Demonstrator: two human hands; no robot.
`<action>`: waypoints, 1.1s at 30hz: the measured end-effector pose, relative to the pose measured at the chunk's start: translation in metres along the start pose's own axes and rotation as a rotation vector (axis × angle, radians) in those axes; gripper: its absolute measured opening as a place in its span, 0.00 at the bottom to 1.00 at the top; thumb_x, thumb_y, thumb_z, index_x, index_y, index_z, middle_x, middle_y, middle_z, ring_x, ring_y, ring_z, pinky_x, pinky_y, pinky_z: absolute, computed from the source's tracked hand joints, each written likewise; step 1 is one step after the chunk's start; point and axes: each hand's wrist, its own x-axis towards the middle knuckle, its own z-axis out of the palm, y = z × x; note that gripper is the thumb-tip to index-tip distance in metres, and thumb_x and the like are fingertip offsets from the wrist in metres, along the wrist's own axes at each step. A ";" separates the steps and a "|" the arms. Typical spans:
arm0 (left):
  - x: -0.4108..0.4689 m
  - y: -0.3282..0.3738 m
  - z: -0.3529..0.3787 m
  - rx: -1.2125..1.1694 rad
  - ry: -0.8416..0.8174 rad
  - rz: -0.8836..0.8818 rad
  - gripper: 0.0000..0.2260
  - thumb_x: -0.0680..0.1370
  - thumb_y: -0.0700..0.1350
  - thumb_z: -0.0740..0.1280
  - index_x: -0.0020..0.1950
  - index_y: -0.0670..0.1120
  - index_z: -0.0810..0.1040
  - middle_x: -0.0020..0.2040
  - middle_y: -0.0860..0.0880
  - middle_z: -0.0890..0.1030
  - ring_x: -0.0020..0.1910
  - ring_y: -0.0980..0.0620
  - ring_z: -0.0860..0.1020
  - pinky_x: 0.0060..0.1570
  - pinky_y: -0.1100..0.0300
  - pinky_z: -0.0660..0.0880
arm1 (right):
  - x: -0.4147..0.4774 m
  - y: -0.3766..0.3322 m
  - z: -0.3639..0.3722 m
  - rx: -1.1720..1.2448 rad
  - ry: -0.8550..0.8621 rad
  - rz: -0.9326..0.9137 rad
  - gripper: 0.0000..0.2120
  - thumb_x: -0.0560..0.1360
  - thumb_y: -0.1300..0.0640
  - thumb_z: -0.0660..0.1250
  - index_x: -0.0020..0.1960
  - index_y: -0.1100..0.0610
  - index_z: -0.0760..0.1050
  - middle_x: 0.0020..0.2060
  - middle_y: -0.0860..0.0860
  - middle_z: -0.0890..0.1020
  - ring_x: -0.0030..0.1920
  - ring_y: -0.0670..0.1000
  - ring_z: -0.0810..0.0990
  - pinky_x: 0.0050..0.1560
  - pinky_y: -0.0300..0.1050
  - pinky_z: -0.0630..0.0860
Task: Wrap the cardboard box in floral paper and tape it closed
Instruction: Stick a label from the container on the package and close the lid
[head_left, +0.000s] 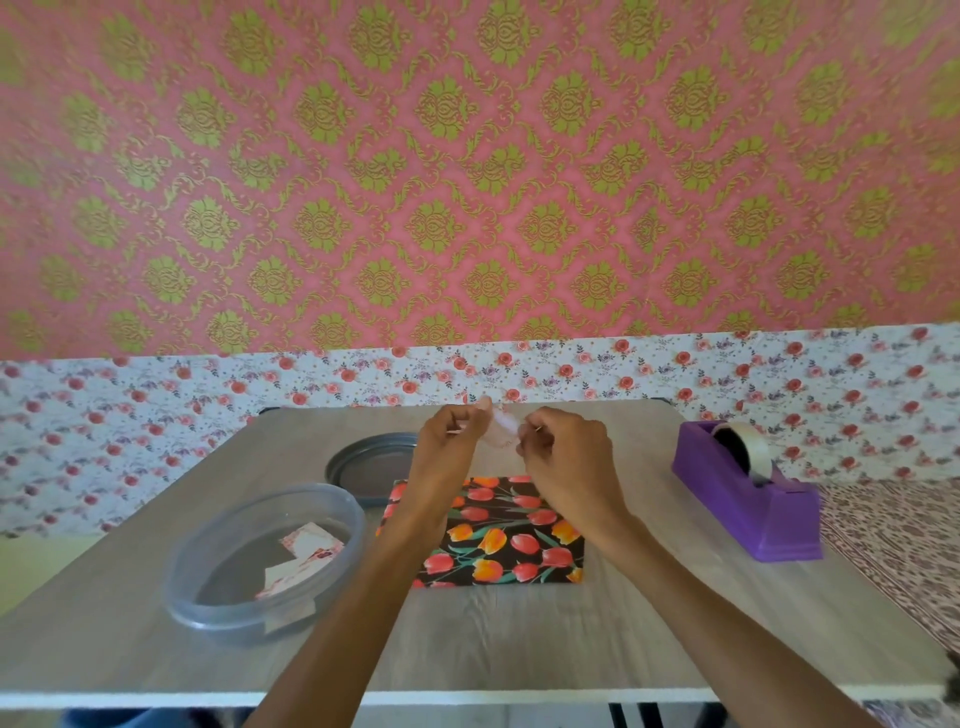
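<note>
A flat box wrapped in black paper with red and orange tulips (511, 540) lies on the wooden table (519, 634), near its middle. Above the box's far edge, my left hand (449, 441) and my right hand (563, 457) are raised side by side. Between their fingertips they pinch a short strip of clear tape (503, 428), one end in each hand. The strip hangs in the air and does not touch the box. My forearms cover part of the box's left side and its right top corner.
A purple tape dispenser (753, 499) with a clear roll stands at the right. A clear oval tub (265, 556) holding a few small cards sits at the left, its grey lid (371, 465) behind it. Floral fabric hangs beyond the table's far edge.
</note>
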 end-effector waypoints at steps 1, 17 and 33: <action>0.001 -0.001 -0.004 -0.015 0.008 -0.005 0.12 0.80 0.57 0.64 0.52 0.49 0.77 0.48 0.54 0.78 0.51 0.55 0.76 0.54 0.56 0.70 | 0.001 -0.001 0.000 0.052 -0.009 0.051 0.08 0.78 0.57 0.67 0.41 0.55 0.82 0.32 0.46 0.84 0.32 0.44 0.82 0.42 0.48 0.82; 0.012 -0.013 -0.032 -0.059 0.015 -0.172 0.11 0.80 0.34 0.60 0.56 0.47 0.75 0.46 0.42 0.83 0.42 0.46 0.84 0.43 0.55 0.83 | -0.012 -0.016 0.001 0.552 -0.103 0.471 0.06 0.75 0.54 0.73 0.39 0.50 0.84 0.29 0.50 0.83 0.26 0.42 0.76 0.32 0.36 0.74; 0.006 -0.011 -0.036 0.459 -0.161 0.000 0.11 0.77 0.42 0.69 0.58 0.47 0.73 0.46 0.53 0.83 0.43 0.51 0.83 0.49 0.54 0.81 | 0.002 -0.017 0.009 0.646 -0.176 0.550 0.10 0.75 0.67 0.68 0.54 0.57 0.75 0.47 0.56 0.85 0.38 0.53 0.86 0.43 0.52 0.84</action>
